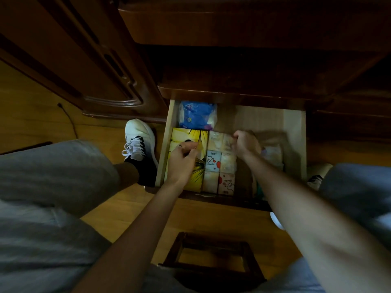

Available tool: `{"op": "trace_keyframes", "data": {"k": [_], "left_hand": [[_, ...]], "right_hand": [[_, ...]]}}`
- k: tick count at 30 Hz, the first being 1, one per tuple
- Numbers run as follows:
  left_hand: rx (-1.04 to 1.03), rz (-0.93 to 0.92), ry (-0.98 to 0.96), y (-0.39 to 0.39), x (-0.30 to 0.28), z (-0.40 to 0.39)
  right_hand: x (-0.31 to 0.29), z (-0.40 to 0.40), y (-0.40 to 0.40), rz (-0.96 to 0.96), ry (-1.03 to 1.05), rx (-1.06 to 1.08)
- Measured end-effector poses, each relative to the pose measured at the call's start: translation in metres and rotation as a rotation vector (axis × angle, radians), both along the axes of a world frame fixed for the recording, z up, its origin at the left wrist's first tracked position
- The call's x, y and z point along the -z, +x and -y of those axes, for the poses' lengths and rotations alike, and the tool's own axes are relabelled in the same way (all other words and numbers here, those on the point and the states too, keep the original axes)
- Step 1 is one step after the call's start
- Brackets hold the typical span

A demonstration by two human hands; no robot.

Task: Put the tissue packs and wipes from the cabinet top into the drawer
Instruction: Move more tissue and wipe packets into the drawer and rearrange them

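Observation:
The open wooden drawer [293, 132] sits low in front of me. Inside, a blue wipes pack [197, 115] lies at the back left. A yellow tissue pack [182, 136] fills the left side, and several small pocket tissue packs [220, 166] stand in rows beside it. My left hand [183, 159] rests on the yellow pack with its fingers curled. My right hand [246, 144] is curled over the far end of the small packs; whether it grips one I cannot tell. A blurred pale pack [273, 155] lies to the right of my right wrist.
The dark cabinet top [232, 24] overhangs the drawer. A dark wardrobe door [84, 66] stands to the left. My white shoe [140, 144] is beside the drawer's left wall. A dark wooden stool frame [211, 256] sits between my knees on the wooden floor.

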State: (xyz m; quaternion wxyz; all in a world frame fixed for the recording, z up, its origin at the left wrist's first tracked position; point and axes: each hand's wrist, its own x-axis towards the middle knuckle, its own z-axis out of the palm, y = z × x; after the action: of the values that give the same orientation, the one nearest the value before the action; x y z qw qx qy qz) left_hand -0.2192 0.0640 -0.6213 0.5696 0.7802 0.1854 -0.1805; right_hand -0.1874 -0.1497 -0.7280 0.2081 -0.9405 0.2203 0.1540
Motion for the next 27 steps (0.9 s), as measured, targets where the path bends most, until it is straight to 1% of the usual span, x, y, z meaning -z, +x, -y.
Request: {"op": "trace_keyframes", "data": {"k": [2, 4, 6, 8, 9, 11, 12, 13, 15, 17, 18, 23, 25, 27], "left_hand": [[0.209, 0.117, 0.254, -0.001, 0.004, -0.005], [0.438, 0.209, 0.511, -0.005, 0.011, -0.012], [0.608, 0.203, 0.668, -0.009, 0.016, -0.019], [0.716, 0.189, 0.742, -0.013, 0.023, -0.022], [0.728, 0.191, 0.748, -0.013, 0.025, -0.022], [0.687, 0.196, 0.72, -0.012, 0.026, -0.022], [0.661, 0.201, 0.712, -0.011, 0.026, -0.022], [0.643, 0.206, 0.714, -0.01, 0.027, -0.022], [0.626, 0.211, 0.716, -0.008, 0.028, -0.023], [0.621, 0.208, 0.712, -0.008, 0.029, -0.024], [0.623, 0.206, 0.716, -0.008, 0.029, -0.024], [0.661, 0.203, 0.722, -0.009, 0.031, -0.026], [0.657, 0.213, 0.727, -0.008, 0.032, -0.026], [0.65, 0.216, 0.729, -0.009, 0.034, -0.026]], "right_hand": [[-0.002, -0.001, 0.003, -0.02, -0.109, -0.044], [-0.003, -0.004, 0.009, -0.038, -0.087, -0.048], [-0.004, -0.008, 0.014, -0.055, -0.048, 0.001], [-0.006, -0.014, 0.021, 0.02, -0.06, 0.054], [-0.007, -0.019, 0.026, 0.093, -0.037, 0.056], [-0.009, -0.033, 0.041, 0.197, 0.142, 0.004], [-0.01, -0.04, 0.05, 0.195, 0.235, -0.049], [-0.013, -0.046, 0.059, 0.164, 0.281, -0.115], [-0.014, -0.054, 0.076, 0.102, 0.215, -0.236], [-0.01, -0.058, 0.086, 0.074, 0.097, -0.295], [-0.007, -0.056, 0.089, 0.055, 0.061, -0.284], [0.0, -0.037, 0.105, 0.0, 0.041, -0.159], [-0.003, -0.035, 0.106, 0.07, 0.094, -0.006], [-0.004, -0.033, 0.098, 0.219, 0.12, 0.215]]}}
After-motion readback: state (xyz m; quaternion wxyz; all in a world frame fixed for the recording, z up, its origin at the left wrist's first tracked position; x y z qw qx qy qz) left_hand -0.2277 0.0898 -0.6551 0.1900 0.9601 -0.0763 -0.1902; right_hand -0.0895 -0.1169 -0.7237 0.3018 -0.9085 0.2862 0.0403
